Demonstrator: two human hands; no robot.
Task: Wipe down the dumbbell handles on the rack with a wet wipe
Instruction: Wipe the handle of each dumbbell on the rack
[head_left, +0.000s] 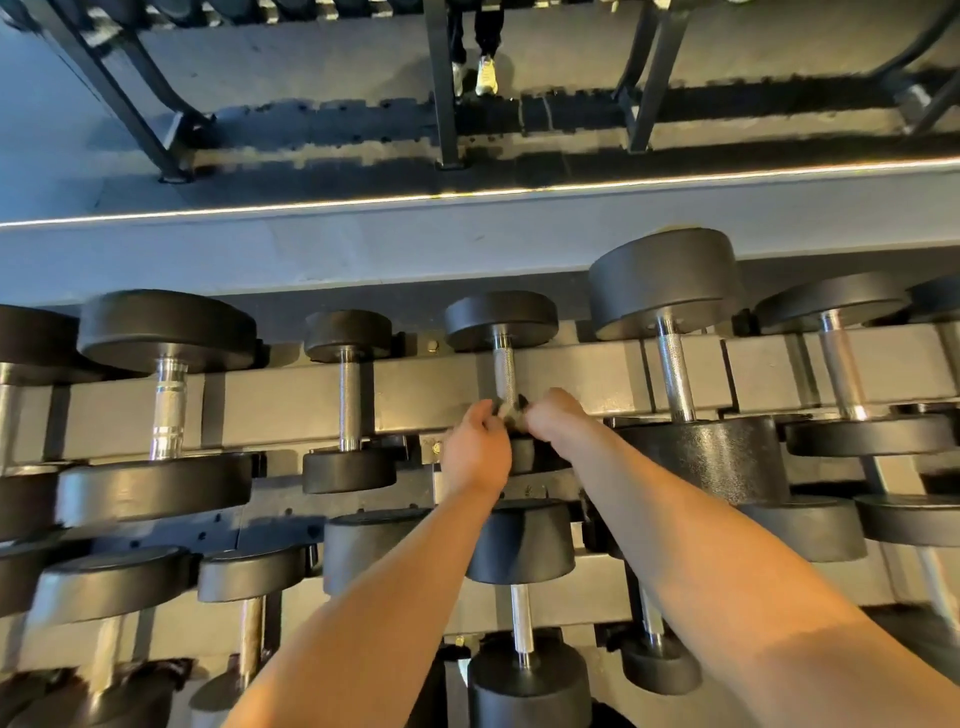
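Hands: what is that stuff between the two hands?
In the head view, a crumpled wipe lies between the left hand and right hand, both pinching it at the near end of a dumbbell handle.

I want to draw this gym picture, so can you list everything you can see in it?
dumbbells: many, black ends and silver bars, two rows on the rack, some cut off at the edges
handle: one, silver, top row, middle, being wiped
wipe: one, small, greyish, at the handle's near end, between the hands
rack: one, grey, across the middle and bottom
light strip: one, bright, across the picture above the rack
frames: several, black, along the top
shoes: a pair, pale yellow, top middle, one partly behind a frame
left hand: one, bare, pinches the wipe
right hand: one, bare, grips the wipe's other side
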